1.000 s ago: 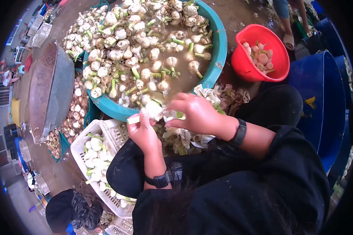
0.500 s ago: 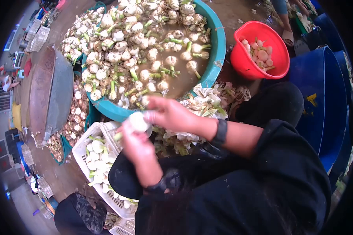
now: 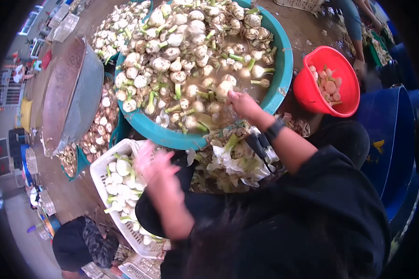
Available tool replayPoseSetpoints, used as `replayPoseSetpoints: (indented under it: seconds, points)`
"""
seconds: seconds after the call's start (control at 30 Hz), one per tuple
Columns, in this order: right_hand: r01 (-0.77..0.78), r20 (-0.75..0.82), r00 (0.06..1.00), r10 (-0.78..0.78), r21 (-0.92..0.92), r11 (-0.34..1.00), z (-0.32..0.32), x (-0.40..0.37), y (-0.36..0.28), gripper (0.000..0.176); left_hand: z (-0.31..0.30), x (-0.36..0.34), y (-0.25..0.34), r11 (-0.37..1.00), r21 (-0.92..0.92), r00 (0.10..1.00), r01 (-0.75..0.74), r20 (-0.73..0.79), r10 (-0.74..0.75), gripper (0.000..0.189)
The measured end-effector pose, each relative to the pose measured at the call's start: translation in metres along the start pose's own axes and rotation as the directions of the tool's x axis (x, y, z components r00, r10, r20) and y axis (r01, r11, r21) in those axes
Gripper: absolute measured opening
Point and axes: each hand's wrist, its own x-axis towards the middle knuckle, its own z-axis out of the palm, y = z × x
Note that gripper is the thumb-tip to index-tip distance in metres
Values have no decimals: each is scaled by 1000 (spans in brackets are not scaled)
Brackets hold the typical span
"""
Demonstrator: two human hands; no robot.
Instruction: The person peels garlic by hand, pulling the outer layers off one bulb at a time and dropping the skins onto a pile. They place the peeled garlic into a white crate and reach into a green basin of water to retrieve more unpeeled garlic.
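Note:
Over the near side of the teal tub [image 3: 172,139], my right hand [image 3: 244,106] is closed on a dirty garlic bulb [image 3: 224,88]. Muddy water and a heap of soil-stained garlic bulbs with short green stems [image 3: 160,64] fill that tub. Blurred by motion, my left hand [image 3: 157,167] is beside the upper edge of a white plastic crate [image 3: 97,174], its fingers apart and nothing visible in them. Peeled white garlic bulbs [image 3: 121,186] with green stem ends lie in the crate. Loose peeled skins [image 3: 237,162] are piled between the tub and my legs.
A red bucket [image 3: 305,90] with some pale bulbs stands right of the tub. Blue barrels [image 3: 381,135] line the right side. Left are a large metal basin [image 3: 81,93] and more garlic in containers. Another person [image 3: 81,244] crouches at lower left.
The peeled garlic bulb has left my hands. My left hand moved towards the crate and opened; my right hand reached up into the tub and took a dirty bulb. The view shifted slightly.

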Motion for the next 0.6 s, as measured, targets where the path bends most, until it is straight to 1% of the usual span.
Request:
replayPoseSetpoints:
  seconds: [0.03,0.07,0.1,0.13,0.17,0.2,0.23,0.27,0.3,0.33,0.37,0.4,0.43,0.47,0.5,0.53,0.57,0.6]
  points:
    - [152,-5,988,-152,-2,988,7,-22,-5,34,30,7,-15,997,49,974,53,219,-62,46]
    - [228,26,974,-226,-120,966,14,-42,-5,34,60,6,-24,962,-9,922,274,285,-260,51]
    - [302,60,953,-297,-231,925,17,-60,-6,33,77,7,-34,904,-79,861,421,349,-371,56]
    - [380,154,924,-349,-290,878,18,-83,-16,28,85,8,-52,846,-181,813,501,434,-389,55]
    - [456,248,887,-389,-338,823,19,-98,-23,23,87,10,-66,780,-255,768,572,501,-399,51]
    - [447,240,892,-383,-338,828,20,-103,-20,23,89,8,-61,811,-220,792,542,456,-405,43]
    - [503,296,864,-408,-474,722,20,-108,-18,19,90,5,-57,839,-182,815,513,411,-409,35]
    - [551,360,834,-419,-589,591,20,-111,-15,16,89,3,-59,816,-196,799,544,417,-433,30]
    - [547,359,837,-414,-590,594,22,-112,-14,16,86,2,-62,792,-212,785,572,422,-454,26]
    - [524,356,851,-385,-615,589,25,-109,-12,16,80,4,-69,786,-229,774,575,465,-430,24]
    - [503,352,864,-360,-641,580,27,-106,-9,16,76,5,-72,786,-229,773,574,468,-428,24]
    - [477,277,878,-390,-561,677,31,-104,-9,21,73,6,-71,772,-246,759,587,498,-419,24]
    - [476,271,878,-394,-563,675,30,-101,-10,21,72,7,-70,757,-261,744,600,529,-408,24]
    - [150,251,965,-74,-298,943,27,-96,-11,23,72,6,-69,785,-249,768,568,503,-396,30]
    - [-252,331,913,240,-7,968,24,-95,-14,26,73,7,-67,785,-246,764,569,512,-393,30]
    - [-325,378,886,269,92,941,22,-96,-15,27,73,7,-67,804,-289,774,521,556,-302,33]
    - [-327,371,888,272,93,940,21,-98,-14,27,73,6,-67,814,-333,777,476,593,-211,36]
    - [-268,334,922,195,188,945,21,-101,-14,28,72,7,-66,861,-306,769,405,624,-140,45]
